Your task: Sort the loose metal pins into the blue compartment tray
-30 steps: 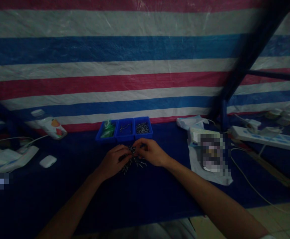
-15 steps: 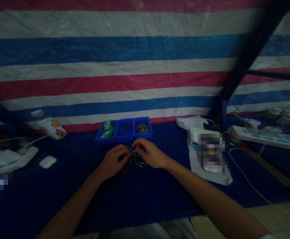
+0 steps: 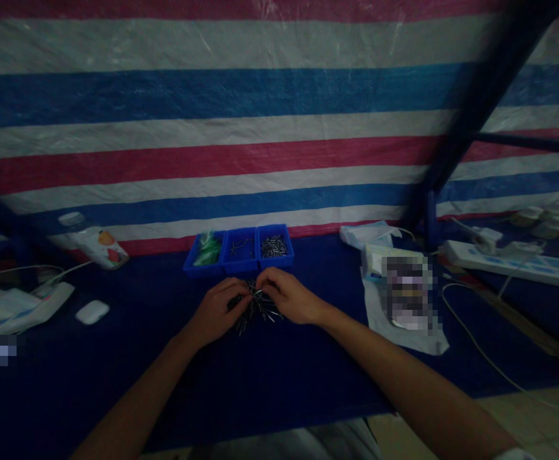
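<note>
1. Left hand (image 3: 216,311) and right hand (image 3: 286,296) meet over a loose heap of small dark metal pins (image 3: 256,308) on the dark blue tabletop (image 3: 279,377).
2. Fingertips of both hands curl inward, pinching at the heap's top; what they grip, cannot tell.
3. Three-compartment blue plastic tray (image 3: 239,249) sits just behind the heap.
4. White earbud case (image 3: 92,312) well left.

Dim, underexposed view; tabletop (image 3: 279,370) nearly black; striped tarp (image 3: 241,96) brighter; edges bowed and softly blurred.
</note>
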Tool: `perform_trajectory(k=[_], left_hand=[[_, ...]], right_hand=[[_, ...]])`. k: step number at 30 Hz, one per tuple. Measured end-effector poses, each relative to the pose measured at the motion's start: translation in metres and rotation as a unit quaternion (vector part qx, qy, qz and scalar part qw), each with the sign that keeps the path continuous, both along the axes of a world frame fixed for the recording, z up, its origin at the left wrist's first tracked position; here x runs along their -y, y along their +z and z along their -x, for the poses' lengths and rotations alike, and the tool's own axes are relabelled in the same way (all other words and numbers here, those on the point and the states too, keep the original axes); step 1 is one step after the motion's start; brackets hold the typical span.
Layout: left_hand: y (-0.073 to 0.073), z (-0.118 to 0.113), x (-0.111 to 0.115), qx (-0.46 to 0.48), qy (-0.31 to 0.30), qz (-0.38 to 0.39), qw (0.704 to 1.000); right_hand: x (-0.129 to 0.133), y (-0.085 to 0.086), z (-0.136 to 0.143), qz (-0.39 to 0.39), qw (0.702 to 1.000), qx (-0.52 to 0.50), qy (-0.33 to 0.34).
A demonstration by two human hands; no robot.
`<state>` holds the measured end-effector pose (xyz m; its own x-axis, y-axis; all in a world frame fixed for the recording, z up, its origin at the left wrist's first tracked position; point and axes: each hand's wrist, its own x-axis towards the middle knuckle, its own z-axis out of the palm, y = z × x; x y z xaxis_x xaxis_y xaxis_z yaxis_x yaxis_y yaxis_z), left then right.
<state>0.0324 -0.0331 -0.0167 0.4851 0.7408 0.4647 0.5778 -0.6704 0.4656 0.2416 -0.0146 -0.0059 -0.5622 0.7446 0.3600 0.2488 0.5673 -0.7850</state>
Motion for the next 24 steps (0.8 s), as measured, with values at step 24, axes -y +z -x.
perform_trajectory(k=[24], left_hand=[[-0.007, 0.002, -0.002, -0.009, 0.008, 0.011, 1.000]], right_hand=[[0.011, -0.003, 0.003, -0.230, 0.953, 0.195, 0.023]])
